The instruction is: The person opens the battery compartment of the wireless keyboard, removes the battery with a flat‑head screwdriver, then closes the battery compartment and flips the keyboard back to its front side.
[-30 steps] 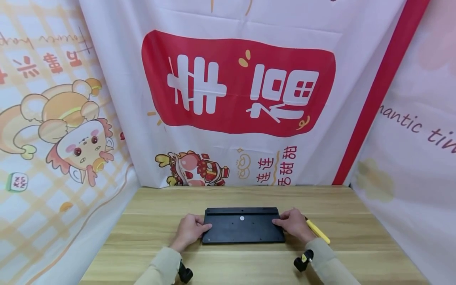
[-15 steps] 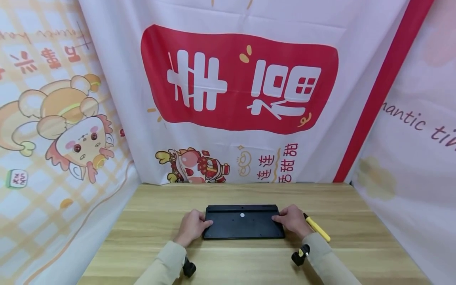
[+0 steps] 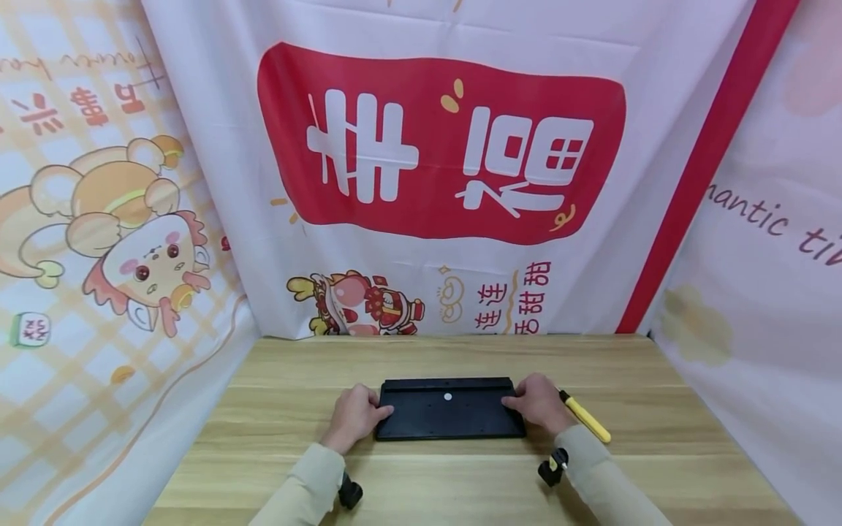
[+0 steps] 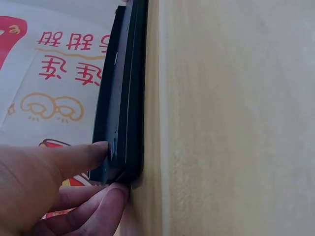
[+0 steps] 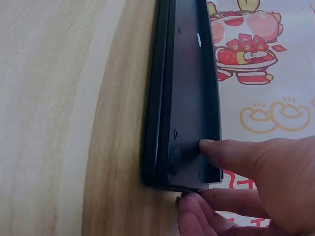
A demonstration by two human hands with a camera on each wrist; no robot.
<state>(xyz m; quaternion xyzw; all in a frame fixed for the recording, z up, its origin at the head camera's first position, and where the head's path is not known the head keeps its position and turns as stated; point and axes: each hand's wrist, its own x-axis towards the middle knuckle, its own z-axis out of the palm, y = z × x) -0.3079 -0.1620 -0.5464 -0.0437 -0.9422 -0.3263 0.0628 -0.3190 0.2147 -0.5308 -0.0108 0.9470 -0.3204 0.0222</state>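
Black slab [image 3: 454, 421] gripped at both ends

Its long axis runs left to right between the left hand [image 3: 355, 416] and the right hand [image 3: 539, 402], neither clearly nearer. Each pinches one short end, thumb on the upper face. It lies at the wooden tabletop [image 3: 454, 486]; contact beneath is hidden. A yellow-handled tool [image 3: 587, 418] rests beside the right hand.

Right hand [image 5: 275, 179] grips a black panel [image 5: 189, 88] (screw [image 5: 176, 134] showing).

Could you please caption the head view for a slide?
Left hand and right hand grip a black panel by its ends, yellow stick to the right.
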